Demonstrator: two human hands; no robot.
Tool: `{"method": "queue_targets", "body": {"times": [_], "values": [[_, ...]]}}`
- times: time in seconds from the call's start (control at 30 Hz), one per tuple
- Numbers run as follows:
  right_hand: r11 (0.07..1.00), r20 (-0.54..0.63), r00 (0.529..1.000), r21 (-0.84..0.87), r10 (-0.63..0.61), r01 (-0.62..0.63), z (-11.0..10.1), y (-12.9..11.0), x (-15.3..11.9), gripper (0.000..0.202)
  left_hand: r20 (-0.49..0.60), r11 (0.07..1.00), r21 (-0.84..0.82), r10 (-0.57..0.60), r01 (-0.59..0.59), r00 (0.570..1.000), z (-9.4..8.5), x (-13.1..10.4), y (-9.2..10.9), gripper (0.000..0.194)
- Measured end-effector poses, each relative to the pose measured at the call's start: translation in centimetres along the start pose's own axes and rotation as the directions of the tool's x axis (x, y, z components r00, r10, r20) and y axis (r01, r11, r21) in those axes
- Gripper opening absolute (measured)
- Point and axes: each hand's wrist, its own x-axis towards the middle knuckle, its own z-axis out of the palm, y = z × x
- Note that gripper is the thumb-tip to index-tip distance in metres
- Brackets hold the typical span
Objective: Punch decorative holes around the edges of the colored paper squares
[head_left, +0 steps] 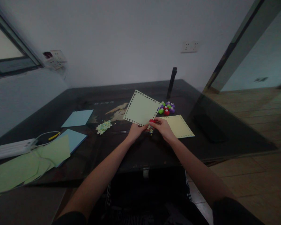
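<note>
Head view, card [141, 107] beyond 2 hands [134, 131] [163, 127], red punch [152, 121] between

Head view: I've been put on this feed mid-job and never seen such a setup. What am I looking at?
There is no machine here: these are a person's bare hands. The one picture comes from a camera worn on their head, looking forward and down at a dark table.

The left hand holds a pale sheet with small dark shapes along its edges. The right hand grips a small red object at the sheet's near edge.

Beyond the right hand sit colourful round objects, with a yellowish sheet nearer. Off to the left lie tiny pale bits and blue and green sheets.
</note>
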Motion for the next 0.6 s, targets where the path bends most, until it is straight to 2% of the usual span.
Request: {"method": "queue_targets", "body": {"times": [0.23, 0.6], "values": [[1.000, -0.009, 1.000, 0.020, 0.007, -0.007, -0.06, 0.14, 0.02, 0.031, -0.018, 0.999, 0.034, 0.029, -0.028, 0.999, -0.23, 0.16, -0.47, 0.048], [1.000, -0.025, 1.000, -0.002, 0.016, -0.016, -0.04, 0.16, 0.07, 0.029, -0.006, 0.996, 0.085, 0.038, -0.037, 0.999, -0.18, 0.20, -0.56, 0.043]]}}
